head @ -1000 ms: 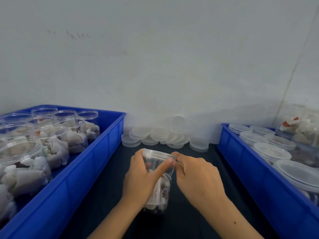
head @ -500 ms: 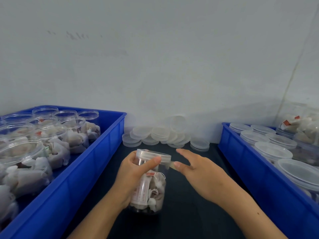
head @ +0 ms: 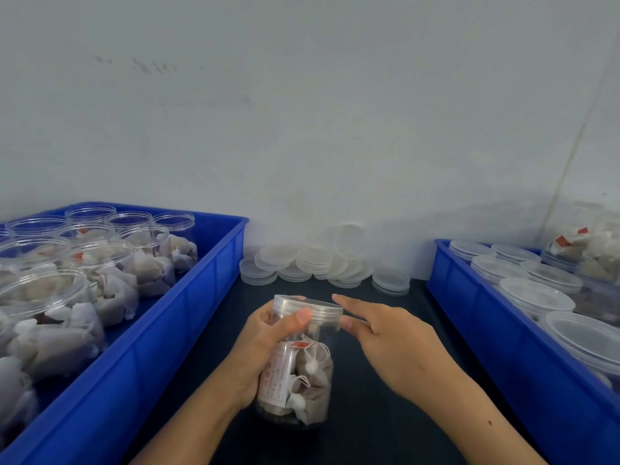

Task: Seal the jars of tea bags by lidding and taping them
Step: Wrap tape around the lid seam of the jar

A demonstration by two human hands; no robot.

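Jar gripped by left hand, tape indiscernible; right hand touches lid.

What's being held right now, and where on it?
The left hand grips the lidded jar of tea bags around its upper body, thumb on the lid rim. The right hand holds nothing.

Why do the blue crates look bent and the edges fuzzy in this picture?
Head view: the wide-angle lens bows the left crate and right crate outward; corners smear, so the nearest open jars look soft. Light is flat and even, with faint shadows. The held jar at centre is sharpest.
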